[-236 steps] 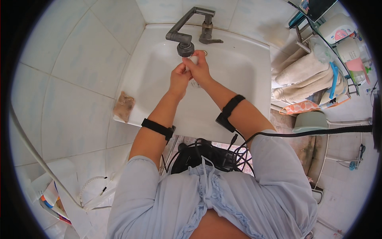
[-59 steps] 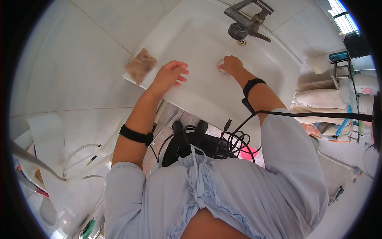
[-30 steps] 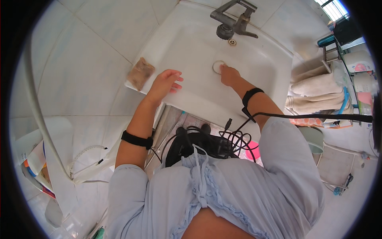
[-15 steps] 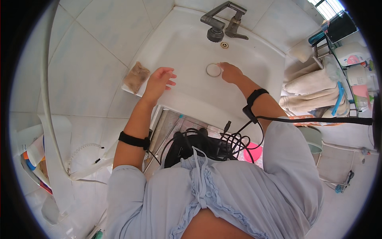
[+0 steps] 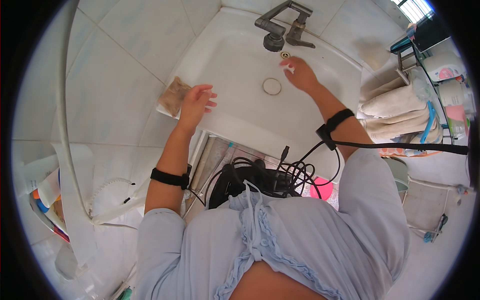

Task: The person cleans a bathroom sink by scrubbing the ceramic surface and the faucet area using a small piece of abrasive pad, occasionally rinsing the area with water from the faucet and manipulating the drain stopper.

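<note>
A white sink (image 5: 235, 60) lies in front of me. Above its basin, my right hand (image 5: 302, 75) hovers with fingers loosely bent and apart, holding nothing visible. Just left of and nearer than that hand sits the round white drain plug (image 5: 271, 86) in the basin floor. The small overflow hole (image 5: 285, 55) is just beyond my fingertips. A grey faucet (image 5: 280, 25) with a bent spout and a lever stands at the back rim. My left hand (image 5: 195, 106) is open over the near left rim, beside a brownish soap bag (image 5: 173, 96) on the corner.
Folded towels (image 5: 387, 112) and a shelf with several bottles (image 5: 452, 92) are at the right. A black cable (image 5: 400, 145) runs from my right arm strap. More cable (image 5: 300, 175) is coiled below the sink, near a pink basin (image 5: 321, 190). A hose (image 5: 62, 105) hangs at the left.
My right hand has lifted off the drain plug and moved away and to the right, toward the overflow hole. My left hand has stayed nearly in place.
</note>
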Motion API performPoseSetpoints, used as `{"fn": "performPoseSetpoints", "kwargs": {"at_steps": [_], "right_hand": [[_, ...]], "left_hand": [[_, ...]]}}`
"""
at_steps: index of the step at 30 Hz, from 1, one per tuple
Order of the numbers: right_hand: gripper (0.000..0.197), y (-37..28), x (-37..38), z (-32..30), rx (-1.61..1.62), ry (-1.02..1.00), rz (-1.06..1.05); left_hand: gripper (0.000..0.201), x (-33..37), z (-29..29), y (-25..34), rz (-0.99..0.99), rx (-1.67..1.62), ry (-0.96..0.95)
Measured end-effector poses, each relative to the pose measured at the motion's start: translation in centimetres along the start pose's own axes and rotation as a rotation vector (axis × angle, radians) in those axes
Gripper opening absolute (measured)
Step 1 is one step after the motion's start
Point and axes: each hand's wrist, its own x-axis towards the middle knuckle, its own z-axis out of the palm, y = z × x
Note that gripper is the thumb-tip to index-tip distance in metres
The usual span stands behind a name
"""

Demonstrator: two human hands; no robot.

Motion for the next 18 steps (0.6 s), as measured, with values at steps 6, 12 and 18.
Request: {"fn": "performPoseSetpoints", "kwargs": {"at_steps": [6, 12, 18], "right_hand": [[0.058, -7.2, 3.9, -4.4, 0.779, 0.006, 0.205], [0.061, -9.7, 4.8, -5.0, 0.232, 0.143, 0.238], [0.056, -10.2, 7.2, -3.6, 0.332, 0.205, 0.276]], "left_hand": [[0.027, 0.2, -0.3, 0.0, -0.009, -0.026, -0.044], [0.026, -0.2, -0.6, 0.4, -0.011, -0.007, -0.063], [0.026, 0.7, -2.2, -3.0, 0.193, 0.108, 0.128]]}}
